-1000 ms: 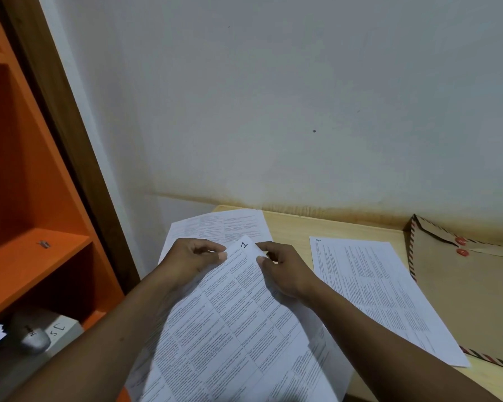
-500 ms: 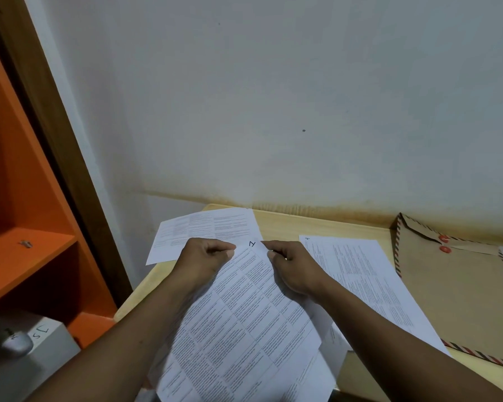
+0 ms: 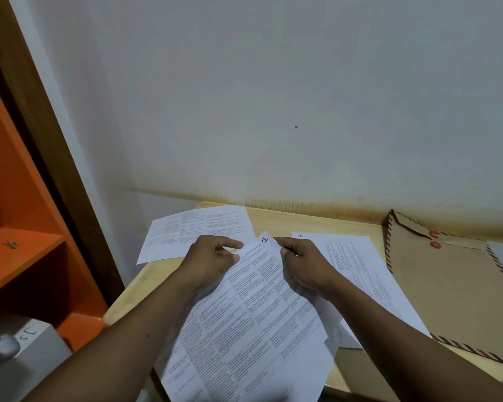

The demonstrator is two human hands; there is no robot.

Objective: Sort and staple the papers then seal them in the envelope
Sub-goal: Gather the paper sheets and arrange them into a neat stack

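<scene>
shelf: orange, far left; small metal clip lies on its board.
box: grey, below the shelf, handwritten mark on top.
table: pale wood, pushed against a white wall.
left sheet: printed, flat at the table's back-left corner; one corner hangs past the left edge.
left hand: fingers curled, thumb and forefinger clamped on the stack's top edge, left of its corner.
stack: printed sheets, centre, between both hands; top corner has a handwritten "2"; at least one more sheet sticks out from behind at lower right; lower end runs past the near table edge. Resting on the table or lifted: cannot tell.
right hand: fingers curled, pinching the stack's top edge right of the corner.
right sheet: printed, flat on the table just right of the right hand; right forearm crosses its near part; its outer corner lies over the envelope's near-left corner.
envelope: brown, striped border, two red buttons at the flap; flat at the table's right, near the wall; no hand touches it.
</scene>
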